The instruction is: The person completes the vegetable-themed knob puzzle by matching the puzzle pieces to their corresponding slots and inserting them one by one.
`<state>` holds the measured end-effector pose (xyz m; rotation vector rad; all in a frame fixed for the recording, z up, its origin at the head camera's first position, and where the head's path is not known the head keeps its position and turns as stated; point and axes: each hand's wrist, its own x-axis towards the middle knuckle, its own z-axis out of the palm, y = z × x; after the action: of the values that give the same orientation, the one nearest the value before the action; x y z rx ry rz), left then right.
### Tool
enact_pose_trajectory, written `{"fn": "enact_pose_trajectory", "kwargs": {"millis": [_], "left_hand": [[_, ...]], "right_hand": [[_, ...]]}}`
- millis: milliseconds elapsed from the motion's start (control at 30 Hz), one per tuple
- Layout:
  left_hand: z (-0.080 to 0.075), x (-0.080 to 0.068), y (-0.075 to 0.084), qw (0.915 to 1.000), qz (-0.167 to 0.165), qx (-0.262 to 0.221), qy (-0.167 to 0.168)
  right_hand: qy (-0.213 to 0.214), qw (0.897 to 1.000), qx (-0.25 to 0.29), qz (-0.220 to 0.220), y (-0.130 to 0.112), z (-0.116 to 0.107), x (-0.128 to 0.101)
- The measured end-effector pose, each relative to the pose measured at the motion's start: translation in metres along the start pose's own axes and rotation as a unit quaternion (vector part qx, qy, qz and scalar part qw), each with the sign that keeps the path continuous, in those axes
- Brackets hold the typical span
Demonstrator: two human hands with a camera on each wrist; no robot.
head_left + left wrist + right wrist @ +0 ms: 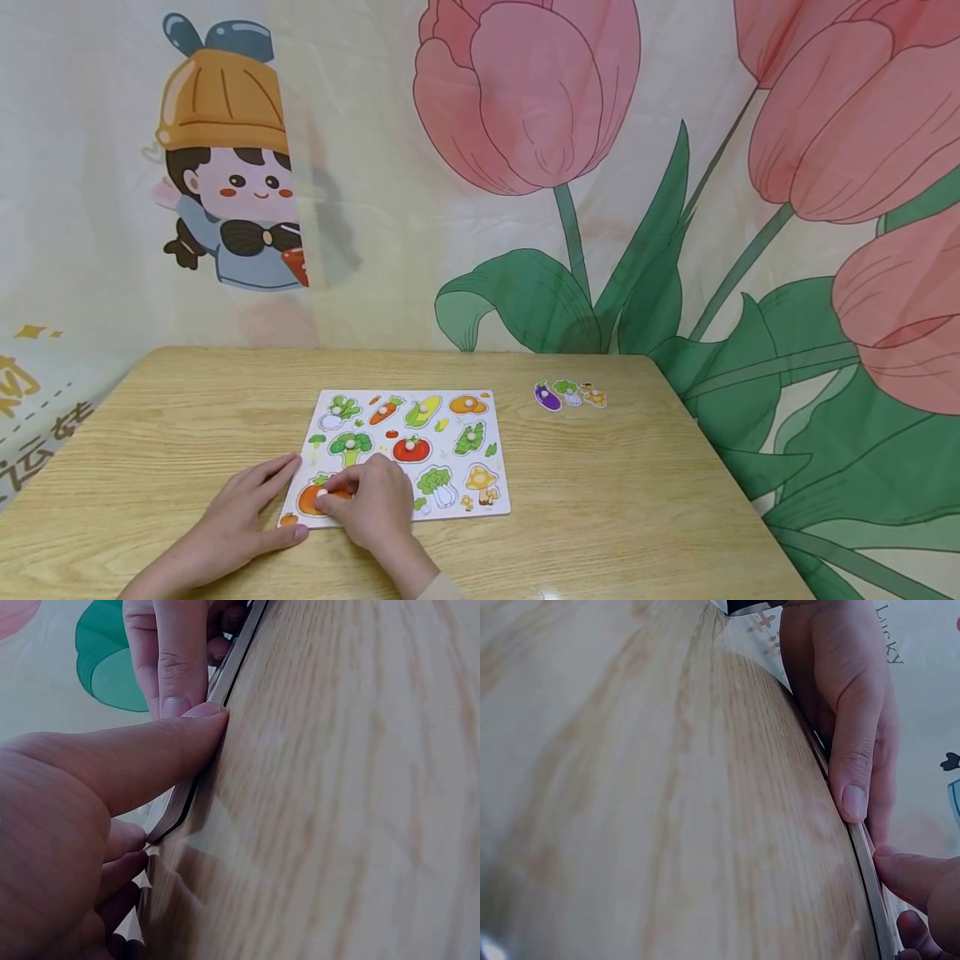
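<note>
Working at a table (615, 500) on a vegetable puzzle board (444, 446) laid flat left of centre. Steadying its near left corner with the left hand (240, 508), probably against sliding; with the right hand (378, 500), pinching the pumpkin piece (308, 501) by its knob (322, 492), likely for control. Spanning the corner with loosely straight left fingers; reaching from near with right fingers bent down.

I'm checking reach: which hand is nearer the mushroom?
Right. The right hand is over the board, left of the mushroom; the left hand is farther left, at the board's near-left corner.
</note>
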<state>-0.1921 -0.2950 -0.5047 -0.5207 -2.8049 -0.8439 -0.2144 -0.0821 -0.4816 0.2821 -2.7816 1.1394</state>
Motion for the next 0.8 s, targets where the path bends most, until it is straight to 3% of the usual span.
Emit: {"fn": "enact_pose_trajectory", "kwargs": {"millis": [500,633,800], "left_hand": [[-0.002,-0.001,0.003,1.0000,0.002,0.006,0.003],[-0.001,-0.002,0.002,1.0000,0.001,0.005,0.003],[-0.002,-0.001,0.003,1.0000,-0.004,-0.001,-0.003]], "right_hand": [[-0.002,1.000,0.007,0.001,0.000,0.000,0.000],[-0.028,0.999,0.042,-0.011,0.002,-0.007,0.000],[-0.087,0.989,0.114,-0.028,0.013,-0.032,0.006]]}}
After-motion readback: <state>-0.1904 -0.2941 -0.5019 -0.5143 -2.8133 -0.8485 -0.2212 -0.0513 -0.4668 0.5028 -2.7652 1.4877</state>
